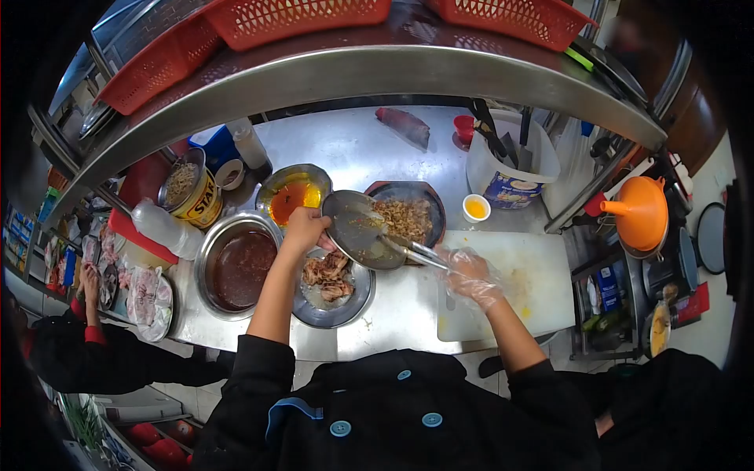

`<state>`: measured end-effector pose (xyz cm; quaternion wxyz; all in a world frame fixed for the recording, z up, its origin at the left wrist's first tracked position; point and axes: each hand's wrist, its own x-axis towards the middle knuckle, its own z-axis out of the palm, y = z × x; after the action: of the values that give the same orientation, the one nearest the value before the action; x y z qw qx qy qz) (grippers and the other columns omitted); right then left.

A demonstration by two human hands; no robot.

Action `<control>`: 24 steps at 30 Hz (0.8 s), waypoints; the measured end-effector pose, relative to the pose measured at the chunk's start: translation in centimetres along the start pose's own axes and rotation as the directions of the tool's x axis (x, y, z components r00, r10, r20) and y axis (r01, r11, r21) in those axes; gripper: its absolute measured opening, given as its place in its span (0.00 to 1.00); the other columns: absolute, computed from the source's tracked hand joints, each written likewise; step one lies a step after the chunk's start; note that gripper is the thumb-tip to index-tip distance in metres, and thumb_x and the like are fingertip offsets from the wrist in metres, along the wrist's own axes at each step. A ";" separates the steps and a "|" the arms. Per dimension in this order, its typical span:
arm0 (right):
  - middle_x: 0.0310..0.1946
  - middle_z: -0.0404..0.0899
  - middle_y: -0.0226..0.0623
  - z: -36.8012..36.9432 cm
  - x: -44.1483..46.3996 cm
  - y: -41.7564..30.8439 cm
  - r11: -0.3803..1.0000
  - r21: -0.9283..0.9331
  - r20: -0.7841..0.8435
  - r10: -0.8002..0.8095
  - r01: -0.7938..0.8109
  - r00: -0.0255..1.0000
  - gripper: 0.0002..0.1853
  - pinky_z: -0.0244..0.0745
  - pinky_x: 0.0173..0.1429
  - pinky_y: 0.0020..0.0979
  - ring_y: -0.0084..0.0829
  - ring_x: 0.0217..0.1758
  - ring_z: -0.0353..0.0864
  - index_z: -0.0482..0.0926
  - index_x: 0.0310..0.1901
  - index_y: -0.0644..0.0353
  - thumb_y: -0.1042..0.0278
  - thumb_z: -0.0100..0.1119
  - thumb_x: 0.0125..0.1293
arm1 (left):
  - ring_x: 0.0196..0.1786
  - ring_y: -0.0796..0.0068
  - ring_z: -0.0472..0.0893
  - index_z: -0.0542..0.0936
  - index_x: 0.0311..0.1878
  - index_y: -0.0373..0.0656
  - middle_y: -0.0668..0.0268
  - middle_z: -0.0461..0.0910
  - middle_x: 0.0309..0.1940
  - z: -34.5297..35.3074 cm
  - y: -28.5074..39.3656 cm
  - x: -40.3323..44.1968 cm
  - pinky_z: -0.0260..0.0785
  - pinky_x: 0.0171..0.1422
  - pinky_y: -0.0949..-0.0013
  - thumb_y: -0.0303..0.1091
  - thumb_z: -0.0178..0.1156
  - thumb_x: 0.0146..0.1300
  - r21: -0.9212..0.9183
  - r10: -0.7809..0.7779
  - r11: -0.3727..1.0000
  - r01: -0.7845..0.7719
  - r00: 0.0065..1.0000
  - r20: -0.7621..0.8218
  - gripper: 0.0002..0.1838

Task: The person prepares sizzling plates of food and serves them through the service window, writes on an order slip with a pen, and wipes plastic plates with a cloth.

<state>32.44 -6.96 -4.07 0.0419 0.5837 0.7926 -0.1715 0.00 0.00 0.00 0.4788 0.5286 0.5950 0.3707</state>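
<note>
My left hand (308,231) grips the rim of a metal bowl (353,239), tilted over a dark sizzling plate (437,223) that holds chopped browned meat (404,218). In its clear plastic glove, my right hand (473,281) is closed around metal tongs (424,256), whose tips reach into the tilted bowl. Below the bowl, a metal plate (334,316) carries browned meat pieces (330,276). Left of my left forearm stands a pot of dark red-brown liquid (242,271). Behind my left hand sits a bowl of orange-yellow oily liquid (292,200).
A white cutting board (542,302) lies right, with a cup of yellow liquid (476,208) behind it. Beyond are a utensil tub (479,169) and a wrapped reddish item (403,125). A steel shelf (377,67) crosses above. Another person's hands (89,286) are at far left.
</note>
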 end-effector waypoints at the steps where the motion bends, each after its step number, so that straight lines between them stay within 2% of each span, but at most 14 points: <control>1: 0.38 0.77 0.46 1.3 0.9 0.7 1.000 0.026 -0.158 -0.004 0.008 0.987 0.27 0.72 0.47 0.40 0.41 0.44 0.77 0.66 0.57 0.54 0.55 0.56 0.56 | 0.16 0.62 0.79 0.75 0.27 0.25 0.50 0.76 0.16 -0.2 0.1 0.2 0.73 0.16 0.71 0.22 0.53 0.55 -0.023 -0.035 0.999 0.036 0.999 0.021 0.07; 2: 0.31 0.78 0.43 1.8 1.2 0.9 0.999 0.050 -0.311 -0.005 0.022 0.950 0.26 0.72 0.40 0.42 0.44 0.37 0.79 0.67 0.56 0.54 0.56 0.55 0.56 | 0.15 0.64 0.79 0.74 0.26 0.25 0.52 0.75 0.15 -0.5 0.2 0.2 0.73 0.16 0.72 0.23 0.52 0.55 -0.046 -0.071 0.996 0.073 0.997 0.041 0.08; 3: 0.31 0.78 0.43 1.8 2.4 0.0 0.997 0.067 -0.348 -0.014 0.040 0.937 0.26 0.72 0.40 0.42 0.44 0.37 0.79 0.67 0.56 0.54 0.56 0.55 0.56 | 0.15 0.64 0.79 0.74 0.26 0.25 0.52 0.75 0.15 -1.7 1.1 0.6 0.73 0.16 0.72 0.23 0.52 0.55 -0.015 -0.043 0.999 0.043 0.999 0.023 0.08; 5: 0.28 0.78 0.44 1.4 1.8 -1.1 0.977 0.195 -0.487 0.016 0.091 0.873 0.22 0.72 0.37 0.44 0.46 0.33 0.78 0.70 0.52 0.56 0.58 0.55 0.56 | 0.15 0.65 0.79 0.73 0.26 0.25 0.54 0.75 0.15 -2.2 1.5 -0.3 0.72 0.16 0.73 0.23 0.52 0.55 -0.004 -0.098 0.995 0.098 0.995 0.014 0.08; 8: 0.29 0.78 0.45 -0.5 -0.1 -3.6 0.957 0.214 -0.506 -0.062 0.195 0.860 0.20 0.72 0.37 0.44 0.47 0.32 0.78 0.71 0.49 0.57 0.59 0.55 0.56 | 0.15 0.66 0.79 0.73 0.26 0.25 0.55 0.75 0.16 -2.4 1.9 -1.1 0.72 0.15 0.74 0.23 0.52 0.55 -0.008 -0.091 0.996 0.091 0.995 0.037 0.08; 12: 0.27 0.77 0.46 -0.2 -0.3 -4.1 0.975 0.174 -0.430 -0.052 0.138 0.901 0.19 0.72 0.37 0.43 0.46 0.32 0.78 0.72 0.48 0.57 0.59 0.55 0.56 | 0.15 0.68 0.79 0.74 0.26 0.25 0.57 0.75 0.16 -3.0 2.7 -1.5 0.71 0.15 0.76 0.23 0.52 0.55 -0.025 -0.116 0.993 0.118 0.992 0.050 0.08; 15: 0.26 0.77 0.45 -0.8 -0.2 -3.9 0.933 0.360 -0.378 0.120 0.026 0.918 0.19 0.72 0.36 0.43 0.46 0.32 0.77 0.71 0.48 0.60 0.60 0.55 0.56 | 0.15 0.69 0.78 0.74 0.26 0.26 0.58 0.75 0.17 -3.5 3.0 -1.7 0.71 0.15 0.76 0.24 0.52 0.55 -0.001 -0.126 0.992 0.127 0.989 0.072 0.08; 16: 0.25 0.77 0.45 0.2 -0.2 -4.1 0.940 0.290 -0.558 0.014 0.179 0.830 0.20 0.71 0.36 0.43 0.45 0.31 0.77 0.70 0.48 0.61 0.61 0.56 0.56 | 0.15 0.69 0.79 0.74 0.26 0.27 0.59 0.75 0.17 -3.6 2.9 -1.5 0.71 0.15 0.76 0.24 0.53 0.55 0.021 -0.135 0.991 0.134 0.988 0.080 0.08; 19: 0.24 0.76 0.45 -0.4 0.1 -5.1 0.972 0.213 -0.450 0.007 0.099 0.893 0.18 0.71 0.35 0.43 0.45 0.30 0.77 0.72 0.45 0.62 0.61 0.56 0.57 | 0.15 0.69 0.79 0.75 0.26 0.28 0.60 0.75 0.17 -3.6 3.4 -0.7 0.71 0.15 0.77 0.25 0.53 0.55 0.017 -0.144 0.990 0.143 0.979 0.143 0.08; 20: 0.24 0.75 0.45 0.4 0.6 -4.1 0.978 0.175 -0.531 -0.001 0.110 0.847 0.16 0.71 0.33 0.41 0.44 0.29 0.77 0.72 0.45 0.61 0.62 0.56 0.57 | 0.15 0.69 0.78 0.75 0.26 0.29 0.60 0.74 0.16 -3.6 3.7 -0.7 0.71 0.15 0.77 0.25 0.53 0.55 0.041 -0.142 0.990 0.137 0.981 0.134 0.07; 21: 0.24 0.75 0.45 -0.1 0.2 -3.9 0.979 0.175 -0.531 0.006 0.103 0.848 0.16 0.71 0.33 0.41 0.44 0.29 0.77 0.72 0.45 0.61 0.62 0.56 0.57 | 0.15 0.69 0.78 0.75 0.26 0.29 0.60 0.74 0.16 -3.7 3.6 -0.4 0.71 0.15 0.77 0.25 0.53 0.55 0.041 -0.142 0.990 0.137 0.980 0.141 0.07; 22: 0.25 0.76 0.45 -1.1 -0.4 -4.0 0.897 0.433 -0.444 0.124 0.091 0.887 0.16 0.71 0.33 0.39 0.43 0.30 0.77 0.72 0.45 0.62 0.63 0.56 0.57 | 0.15 0.70 0.79 0.75 0.27 0.29 0.61 0.74 0.16 -3.9 3.5 -0.1 0.70 0.15 0.77 0.26 0.53 0.55 0.053 -0.141 0.989 0.135 0.981 0.135 0.07; 23: 0.27 0.76 0.45 -1.6 -0.7 -3.9 0.750 0.659 -0.326 0.219 0.055 0.919 0.17 0.71 0.32 0.37 0.42 0.30 0.77 0.73 0.45 0.63 0.64 0.56 0.57 | 0.15 0.70 0.79 0.75 0.27 0.30 0.61 0.74 0.16 -4.0 3.4 0.3 0.70 0.15 0.77 0.26 0.53 0.55 0.066 -0.142 0.989 0.134 0.981 0.132 0.07; 24: 0.26 0.75 0.43 -0.4 -0.8 -3.9 0.738 0.658 -0.420 0.194 0.150 0.886 0.17 0.71 0.31 0.36 0.41 0.29 0.76 0.73 0.45 0.64 0.64 0.56 0.56 | 0.15 0.70 0.78 0.74 0.28 0.30 0.60 0.75 0.16 -4.0 3.6 0.4 0.69 0.14 0.77 0.26 0.53 0.55 0.054 -0.151 0.988 0.145 0.982 0.116 0.07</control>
<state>29.13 -8.54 -2.61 -0.3600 0.5917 0.6552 -0.3018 -2.87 1.26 4.43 0.5276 0.5150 0.6111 0.2879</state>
